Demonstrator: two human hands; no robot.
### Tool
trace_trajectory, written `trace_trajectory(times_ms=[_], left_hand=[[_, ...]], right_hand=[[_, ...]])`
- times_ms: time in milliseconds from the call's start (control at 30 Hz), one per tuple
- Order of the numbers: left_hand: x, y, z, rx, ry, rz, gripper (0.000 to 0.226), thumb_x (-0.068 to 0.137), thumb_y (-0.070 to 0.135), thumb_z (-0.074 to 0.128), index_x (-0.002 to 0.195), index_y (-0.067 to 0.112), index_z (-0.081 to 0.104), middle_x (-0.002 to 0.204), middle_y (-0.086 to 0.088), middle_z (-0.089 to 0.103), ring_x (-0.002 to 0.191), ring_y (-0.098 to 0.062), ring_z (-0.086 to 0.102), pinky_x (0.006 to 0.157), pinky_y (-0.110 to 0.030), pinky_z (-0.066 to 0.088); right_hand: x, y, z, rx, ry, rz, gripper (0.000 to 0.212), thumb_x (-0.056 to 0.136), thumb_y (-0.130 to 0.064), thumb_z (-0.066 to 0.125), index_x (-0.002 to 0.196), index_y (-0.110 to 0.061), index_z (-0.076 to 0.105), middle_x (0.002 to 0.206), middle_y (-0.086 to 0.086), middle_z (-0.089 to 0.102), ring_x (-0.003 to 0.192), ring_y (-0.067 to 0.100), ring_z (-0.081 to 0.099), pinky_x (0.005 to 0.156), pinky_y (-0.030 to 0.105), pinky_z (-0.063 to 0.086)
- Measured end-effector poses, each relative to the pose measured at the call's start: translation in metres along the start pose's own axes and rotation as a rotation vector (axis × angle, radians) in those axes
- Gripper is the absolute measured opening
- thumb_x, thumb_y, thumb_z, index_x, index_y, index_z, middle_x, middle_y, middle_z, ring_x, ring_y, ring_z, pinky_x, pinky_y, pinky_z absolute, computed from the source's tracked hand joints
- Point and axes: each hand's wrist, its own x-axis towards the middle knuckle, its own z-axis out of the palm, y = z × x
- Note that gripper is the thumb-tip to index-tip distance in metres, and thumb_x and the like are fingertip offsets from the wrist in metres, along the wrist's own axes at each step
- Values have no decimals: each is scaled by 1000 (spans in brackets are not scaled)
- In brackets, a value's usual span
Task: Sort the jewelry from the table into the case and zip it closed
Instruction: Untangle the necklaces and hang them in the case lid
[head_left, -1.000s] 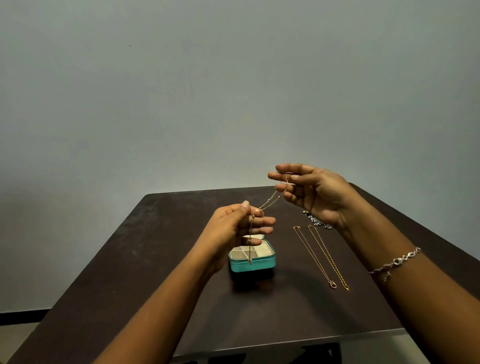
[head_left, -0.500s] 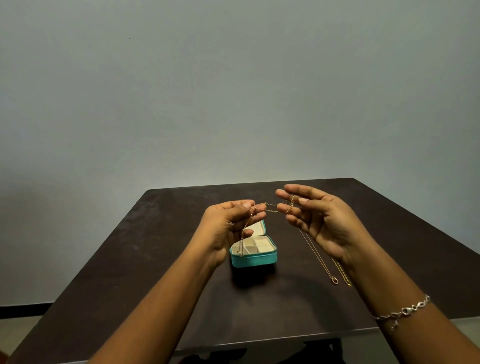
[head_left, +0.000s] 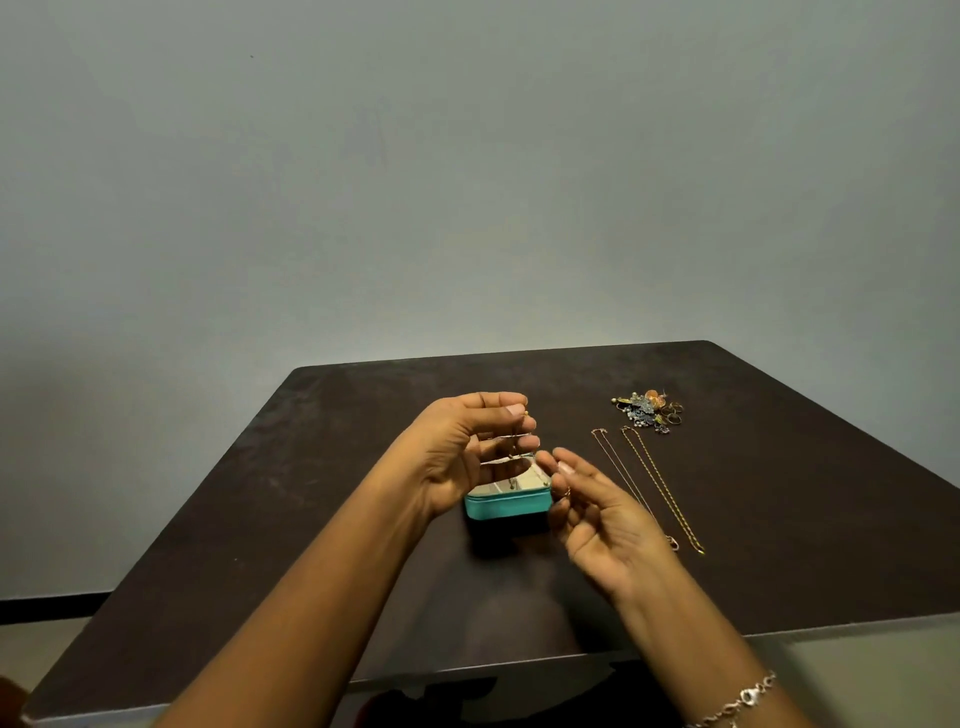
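left grip (head_left: 460, 452) pinches chain (head_left: 514, 440), hanging vertical over case (head_left: 506, 508) | right grip (head_left: 597, 514) slack, fingers loose

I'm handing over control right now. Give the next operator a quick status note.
Left hand pinches a thin gold chain, dangling it into the open teal case.
Right hand hovers beside the case; whether it holds anything is unclear.
Two chains and a small jewelry pile lie on the table, right of the case.
Done: case opened. Left: stow this chain, those pieces, zip.
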Motion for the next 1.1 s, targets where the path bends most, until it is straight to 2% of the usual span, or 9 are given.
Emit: trace_trajectory(times_ms=[133,233,367,533,600,733,867,933,1100], left_hand=[[0,-1,1,79,-50,8,15,80,-6,59,89,6,62,72,-8,71,50,-11,59,55,-25,55],[0,-2,-1,146,-75,13,16,80,-8,58,90,5,62,78,-11,72,49,-11,57,59,-27,56],[-1,-2,-2,260,-107,16,11,85,-2,56,91,5,63,79,-12,71,47,-10,55,49,-21,52],[-3,0,-3,483,-129,20,13,93,17,51,90,10,62,73,-8,65,47,-9,52,47,-21,46],[-4,0,-3,561,-118,32,17,94,23,49,91,12,62,71,-7,63,49,-11,50,46,-21,43],[-4,-1,-2,646,-99,35,21,96,28,46,92,13,60,73,-5,63,69,-20,54,45,-18,42],[-4,0,-3,653,-77,33,17,95,18,48,82,15,59,67,-3,62,68,-20,54,47,-20,41],[-4,1,-4,645,-75,30,16,95,12,47,84,13,58,66,-3,62,59,-14,56,49,-21,41],[-2,4,-10,650,-61,24,12,92,5,50,88,11,59,66,-4,61,49,-9,49,48,-20,42]], right_hand=[[4,13,-3,-70,28,90,19,85,7,49,86,-9,59,57,4,66,41,6,58,37,12,42],[5,18,-6,-158,14,131,22,85,6,50,89,-12,61,60,4,67,47,9,62,40,14,45],[6,20,-14,-292,-43,189,25,85,5,50,94,-14,65,72,5,70,64,14,64,47,19,50],[8,13,-16,-524,-86,-21,39,82,17,40,101,-9,64,91,5,67,83,15,62,73,26,48],[7,4,-13,-564,-141,-122,43,81,18,38,96,-12,65,90,1,68,87,11,61,75,22,46],[7,-10,-4,-599,-317,-211,23,91,-10,44,102,-9,65,82,4,64,84,13,59,81,25,44],[7,-14,5,-665,-421,-159,30,87,-32,44,87,-9,64,73,4,55,81,20,53,75,25,45],[6,-15,5,-691,-431,-138,29,87,-32,45,77,-9,61,73,5,57,75,18,57,70,23,47],[9,-17,-4,-741,-404,-107,21,91,-13,48,85,-4,66,61,1,58,64,9,61,69,20,48]])
